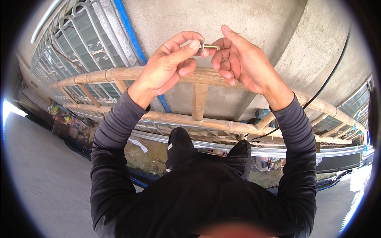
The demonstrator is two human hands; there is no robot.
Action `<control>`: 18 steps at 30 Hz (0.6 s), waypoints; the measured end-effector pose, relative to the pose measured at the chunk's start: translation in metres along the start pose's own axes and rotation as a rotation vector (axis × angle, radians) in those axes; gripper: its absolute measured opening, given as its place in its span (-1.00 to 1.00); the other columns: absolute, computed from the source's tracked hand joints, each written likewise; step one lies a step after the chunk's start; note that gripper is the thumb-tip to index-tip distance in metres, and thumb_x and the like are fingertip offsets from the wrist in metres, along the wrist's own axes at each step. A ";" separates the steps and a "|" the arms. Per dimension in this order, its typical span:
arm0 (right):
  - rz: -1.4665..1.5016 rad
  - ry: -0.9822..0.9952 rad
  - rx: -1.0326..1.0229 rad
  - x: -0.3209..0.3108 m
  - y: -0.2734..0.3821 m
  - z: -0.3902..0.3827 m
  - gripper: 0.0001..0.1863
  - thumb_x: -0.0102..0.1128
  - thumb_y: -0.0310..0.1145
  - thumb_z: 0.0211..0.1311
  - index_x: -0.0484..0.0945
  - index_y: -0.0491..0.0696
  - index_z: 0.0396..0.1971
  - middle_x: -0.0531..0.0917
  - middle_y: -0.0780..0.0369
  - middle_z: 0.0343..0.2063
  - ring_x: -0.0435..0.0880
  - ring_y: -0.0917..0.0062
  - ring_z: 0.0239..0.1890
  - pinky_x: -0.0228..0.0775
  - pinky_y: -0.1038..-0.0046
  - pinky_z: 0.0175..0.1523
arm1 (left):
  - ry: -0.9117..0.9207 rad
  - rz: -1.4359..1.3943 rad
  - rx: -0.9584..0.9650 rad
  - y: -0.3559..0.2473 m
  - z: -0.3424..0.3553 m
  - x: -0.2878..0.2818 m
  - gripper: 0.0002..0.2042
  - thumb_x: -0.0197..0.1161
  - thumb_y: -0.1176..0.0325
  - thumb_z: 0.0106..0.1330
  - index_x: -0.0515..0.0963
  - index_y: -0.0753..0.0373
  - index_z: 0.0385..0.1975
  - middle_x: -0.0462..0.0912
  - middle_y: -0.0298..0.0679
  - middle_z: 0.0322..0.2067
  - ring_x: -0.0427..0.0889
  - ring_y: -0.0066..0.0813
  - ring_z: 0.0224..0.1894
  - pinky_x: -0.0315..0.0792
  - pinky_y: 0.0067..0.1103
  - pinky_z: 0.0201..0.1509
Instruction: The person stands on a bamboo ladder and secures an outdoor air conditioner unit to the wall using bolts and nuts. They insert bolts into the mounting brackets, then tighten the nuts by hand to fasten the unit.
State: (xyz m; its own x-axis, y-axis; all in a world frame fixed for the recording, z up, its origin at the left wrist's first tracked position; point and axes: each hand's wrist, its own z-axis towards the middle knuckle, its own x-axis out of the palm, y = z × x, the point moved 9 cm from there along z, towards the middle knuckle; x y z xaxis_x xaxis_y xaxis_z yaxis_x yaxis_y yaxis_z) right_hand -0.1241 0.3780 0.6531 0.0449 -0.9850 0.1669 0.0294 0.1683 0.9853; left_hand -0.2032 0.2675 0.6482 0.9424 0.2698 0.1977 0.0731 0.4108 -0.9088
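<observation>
Pinched between the thumb and fingers of my left hand (pixel 172 59) is a brass-coloured metal bolt (pixel 211 47). A round grey washer (pixel 201 46) sits around it by my fingertips. The bolt's shaft lies level, its free end pointing right. My right hand (pixel 244 59) is just beyond that end, thumb raised and apart, fingers loosely curled. Its index finger is close to the bolt's end; I cannot tell whether they touch. Both hands are above the upper bamboo rail (pixel 174 74) of a ladder-like frame, in front of a concrete wall (pixel 222 18).
A lower bamboo rail (pixel 222 125) and short wooden rungs (pixel 199 101) cross below my hands. White window grilles (pixel 85 49) and a blue strip (pixel 129 29) are at left. A black cable (pixel 331 75) hangs at right. Long metal profiles (pixel 270 152) lie near my legs.
</observation>
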 end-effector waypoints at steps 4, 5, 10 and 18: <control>-0.137 -0.004 0.008 -0.004 -0.002 0.000 -0.63 0.13 -0.06 0.55 0.58 -0.12 -0.08 0.58 0.30 -0.38 0.47 0.70 -0.47 0.32 0.63 -0.43 | -0.005 -0.003 -0.005 0.002 0.000 -0.001 -0.76 0.06 0.17 0.63 0.49 0.11 0.12 0.57 -0.38 -0.17 0.16 -0.81 -0.58 0.11 -0.80 -0.49; -0.134 -0.003 -0.092 -0.001 0.004 0.002 -0.66 0.13 -0.11 0.56 0.58 -0.12 -0.07 0.59 0.30 -0.38 0.48 0.70 -0.47 0.35 0.63 -0.41 | -0.008 -0.013 -0.006 0.002 0.000 -0.001 -0.75 0.07 0.17 0.63 0.49 0.11 0.13 0.56 -0.38 -0.17 0.16 -0.81 -0.58 0.11 -0.80 -0.49; -0.332 -0.106 -0.497 0.005 0.025 -0.006 -0.83 0.17 -0.38 0.52 0.58 -0.17 -0.08 0.66 0.29 -0.33 0.59 0.70 -0.41 0.54 0.58 -0.31 | -0.024 -0.062 -0.009 0.002 -0.001 -0.004 -0.74 0.08 0.17 0.62 0.49 0.12 0.14 0.56 -0.39 -0.16 0.18 -0.80 -0.57 0.12 -0.79 -0.47; -0.217 -0.147 -0.444 0.000 0.022 -0.001 -0.76 0.19 -0.44 0.49 0.55 -0.20 0.06 0.70 0.22 -0.19 0.68 0.61 -0.23 0.62 0.51 -0.09 | -0.035 -0.104 0.019 0.001 -0.002 -0.007 -0.74 0.07 0.20 0.63 0.50 0.16 0.13 0.57 -0.37 -0.15 0.17 -0.80 -0.57 0.15 -0.79 -0.47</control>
State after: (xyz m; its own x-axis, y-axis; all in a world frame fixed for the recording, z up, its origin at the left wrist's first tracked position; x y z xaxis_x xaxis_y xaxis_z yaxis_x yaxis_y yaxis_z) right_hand -0.1225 0.3815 0.6748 -0.1489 -0.9888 -0.0047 0.4455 -0.0713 0.8925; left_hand -0.2087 0.2642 0.6456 0.9182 0.2550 0.3031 0.1628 0.4547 -0.8756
